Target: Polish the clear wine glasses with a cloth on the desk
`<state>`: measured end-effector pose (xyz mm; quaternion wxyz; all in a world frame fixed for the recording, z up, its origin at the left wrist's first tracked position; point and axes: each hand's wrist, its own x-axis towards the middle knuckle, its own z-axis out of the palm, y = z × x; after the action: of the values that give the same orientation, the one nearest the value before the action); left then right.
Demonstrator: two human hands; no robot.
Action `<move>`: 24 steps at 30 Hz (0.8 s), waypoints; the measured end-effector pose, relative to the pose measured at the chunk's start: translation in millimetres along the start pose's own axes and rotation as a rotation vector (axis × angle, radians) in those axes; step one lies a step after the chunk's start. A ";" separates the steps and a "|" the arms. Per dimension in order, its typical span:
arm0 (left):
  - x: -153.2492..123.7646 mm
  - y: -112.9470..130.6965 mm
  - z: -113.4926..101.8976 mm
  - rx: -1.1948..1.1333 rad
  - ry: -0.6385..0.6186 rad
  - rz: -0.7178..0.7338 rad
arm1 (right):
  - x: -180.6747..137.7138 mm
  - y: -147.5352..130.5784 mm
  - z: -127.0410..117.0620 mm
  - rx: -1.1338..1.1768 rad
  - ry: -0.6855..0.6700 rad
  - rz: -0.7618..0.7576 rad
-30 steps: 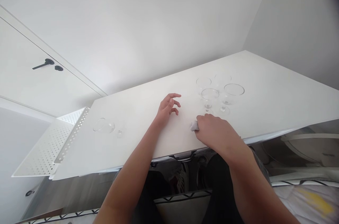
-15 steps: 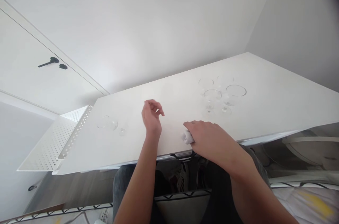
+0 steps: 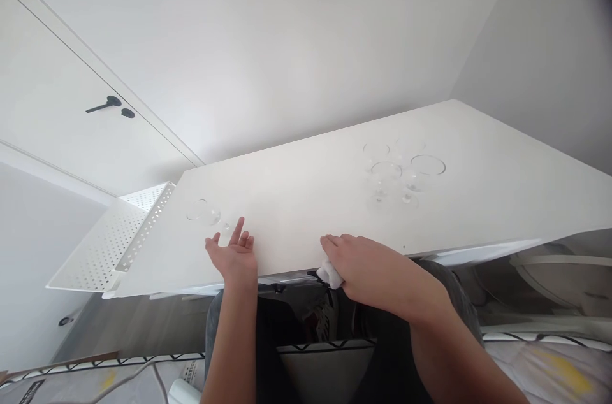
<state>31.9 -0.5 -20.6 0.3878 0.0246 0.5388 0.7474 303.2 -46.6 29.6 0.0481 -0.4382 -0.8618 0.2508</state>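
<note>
My left hand (image 3: 234,257) is palm up near the left part of the white table, its fingers spread and holding nothing. Just beyond its fingertips a clear stemmed glass (image 3: 215,217) is on the table, its rim toward the left and its outline faint. My right hand (image 3: 351,257) is closed around a bunched white cloth (image 3: 329,274) at the table's front edge. Several more clear stemmed glasses (image 3: 386,169) stand grouped on the right half of the table, beyond my right hand.
The long white table (image 3: 296,187) runs along the wall. A white perforated rack (image 3: 109,238) adjoins its left end. A door with a black handle (image 3: 104,104) is at the left. My legs are under the table, and a patterned bed surface (image 3: 545,369) lies behind.
My left hand has moved left and nearer to me, toward the lone glass, and its fingers have spread. My right hand has drawn the cloth slightly toward the table's front edge.
</note>
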 end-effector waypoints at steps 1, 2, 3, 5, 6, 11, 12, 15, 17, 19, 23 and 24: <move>7.1 4.1 -2.9 -0.012 -0.009 -0.002 | 0.0 -2.0 -1.9 -0.023 0.023 -0.011; 13.4 7.3 -5.3 -0.033 -0.032 -0.011 | 0.1 -4.3 -4.6 -0.042 0.051 -0.034; 18.9 9.7 -7.3 -0.055 -0.067 -0.029 | 0.4 -6.9 -7.9 -0.047 0.083 -0.060; 27.5 12.6 -9.3 -0.102 -0.152 -0.050 | 0.9 -11.3 -15.2 -0.006 0.165 -0.086; 31.0 13.3 -9.4 -0.127 -0.195 -0.058 | 1.2 -12.4 -18.5 0.035 0.205 -0.071; 48.5 14.4 -7.2 -0.265 -0.324 -0.087 | 11.2 -0.9 -20.9 0.407 0.121 0.196; 52.2 14.5 -6.6 -0.284 -0.333 -0.078 | 16.4 3.2 -18.7 0.507 0.091 0.226; 59.9 14.1 -1.8 -0.294 -0.345 -0.019 | 37.6 10.1 -9.6 0.845 0.149 0.216; 59.4 12.0 6.8 -0.255 -0.341 0.040 | 53.2 8.1 -2.2 1.149 0.219 0.148; 53.4 6.5 21.0 -0.184 -0.355 0.092 | 67.0 2.9 5.9 1.453 0.306 0.112; 30.8 -18.7 57.9 -0.019 -0.461 0.106 | 84.8 -3.8 21.9 1.488 0.512 0.257; 24.5 -27.1 66.0 0.026 -0.465 0.113 | 87.3 -3.5 25.0 1.404 0.562 0.289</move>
<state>59.8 69.5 -24.7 0.4586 0.2313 0.4424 0.7352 239.7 10.0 -2.5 0.4986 -0.4606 -0.3901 0.6221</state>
